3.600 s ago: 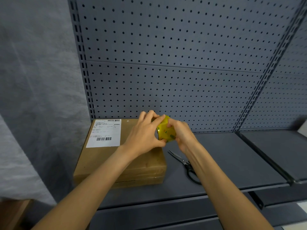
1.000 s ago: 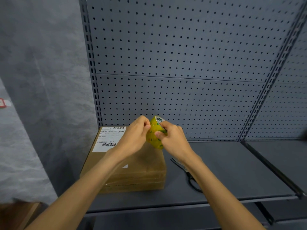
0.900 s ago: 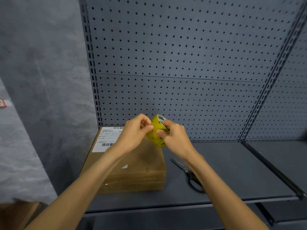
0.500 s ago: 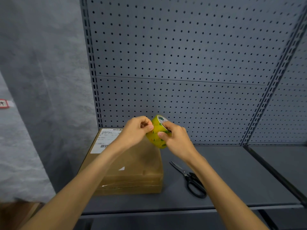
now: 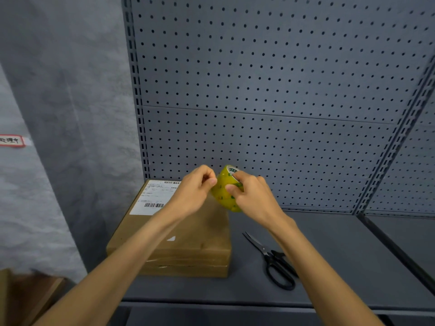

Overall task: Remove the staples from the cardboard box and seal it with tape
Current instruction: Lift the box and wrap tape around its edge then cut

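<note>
A flat brown cardboard box (image 5: 188, 241) with a white shipping label (image 5: 155, 196) lies at the left end of the grey shelf. Above its far right corner I hold a yellow-green tape roll (image 5: 226, 192) in the air. My right hand (image 5: 251, 196) grips the roll from the right, fingers over its rim. My left hand (image 5: 195, 189) has its fingers curled, with the fingertips pinched together at the roll's left face, where the tape end would be. The tape end itself is too small to make out. No staples are visible on the box.
Black-handled scissors (image 5: 273, 260) lie on the shelf (image 5: 329, 255) right of the box, blades pointing away. A pegboard back panel (image 5: 259, 90) rises behind. Another brown box corner (image 5: 26, 295) shows at lower left, beside a grey wall.
Both hands stay on the tape roll above the box, and the left fingertips keep picking at its surface. The view has shifted slightly, so more of the shelf front shows.
</note>
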`<action>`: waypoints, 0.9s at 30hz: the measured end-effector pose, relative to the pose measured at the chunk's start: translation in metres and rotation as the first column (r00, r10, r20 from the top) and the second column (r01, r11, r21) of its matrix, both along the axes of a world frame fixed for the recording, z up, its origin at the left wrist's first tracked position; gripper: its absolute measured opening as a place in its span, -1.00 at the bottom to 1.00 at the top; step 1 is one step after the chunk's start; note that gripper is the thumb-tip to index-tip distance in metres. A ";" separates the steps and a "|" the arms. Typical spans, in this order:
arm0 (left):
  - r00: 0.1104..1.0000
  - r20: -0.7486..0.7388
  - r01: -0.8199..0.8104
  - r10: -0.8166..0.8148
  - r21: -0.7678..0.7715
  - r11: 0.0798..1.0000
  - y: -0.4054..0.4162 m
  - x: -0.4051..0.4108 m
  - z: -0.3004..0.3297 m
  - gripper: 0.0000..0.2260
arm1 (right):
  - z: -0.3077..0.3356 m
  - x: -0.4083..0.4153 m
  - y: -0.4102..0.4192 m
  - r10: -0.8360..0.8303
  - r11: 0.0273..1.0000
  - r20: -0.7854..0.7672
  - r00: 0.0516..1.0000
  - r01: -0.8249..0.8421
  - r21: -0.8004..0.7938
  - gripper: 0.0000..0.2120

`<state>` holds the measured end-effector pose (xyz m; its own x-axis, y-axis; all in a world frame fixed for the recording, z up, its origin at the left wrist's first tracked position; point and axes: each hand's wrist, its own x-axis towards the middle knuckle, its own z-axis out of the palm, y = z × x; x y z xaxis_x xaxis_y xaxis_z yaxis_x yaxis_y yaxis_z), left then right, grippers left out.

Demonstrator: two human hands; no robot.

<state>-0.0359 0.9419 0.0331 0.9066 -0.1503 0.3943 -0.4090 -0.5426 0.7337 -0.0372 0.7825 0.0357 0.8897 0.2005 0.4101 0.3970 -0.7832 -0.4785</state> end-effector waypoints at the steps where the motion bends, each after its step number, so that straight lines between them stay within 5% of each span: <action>1: 1.000 -0.021 0.004 -0.004 -0.014 1.000 0.002 0.000 0.002 -0.90 | 0.000 0.001 0.001 0.010 1.000 0.003 1.000 -0.010 0.002 -0.77; 7: 0.998 -0.058 0.024 -0.034 -0.156 0.987 0.009 0.001 0.004 -0.84 | 0.004 0.005 0.006 0.028 0.999 0.019 0.999 -0.028 0.020 -0.80; 11: 0.998 0.039 -0.050 0.054 -0.109 0.993 0.015 0.000 0.009 -0.90 | 0.007 0.005 0.012 0.072 0.997 0.009 0.997 -0.072 0.010 -0.94; 20: 0.965 0.181 -0.202 0.192 0.038 0.979 0.028 -0.007 0.012 -0.86 | 0.014 0.007 0.032 -0.017 0.999 -0.043 0.999 0.015 -0.030 -0.75; 27: 0.967 0.147 -0.214 0.205 0.043 0.976 0.044 -0.015 0.021 -0.88 | 0.028 0.008 0.043 -0.029 1.000 -0.099 0.995 0.030 0.009 -0.51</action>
<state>-0.0505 0.9859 0.0540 0.8560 0.0108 0.5169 -0.3789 -0.6671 0.6414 -0.0287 0.8254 0.0634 0.9315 0.1697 0.3218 0.3241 -0.7888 -0.5222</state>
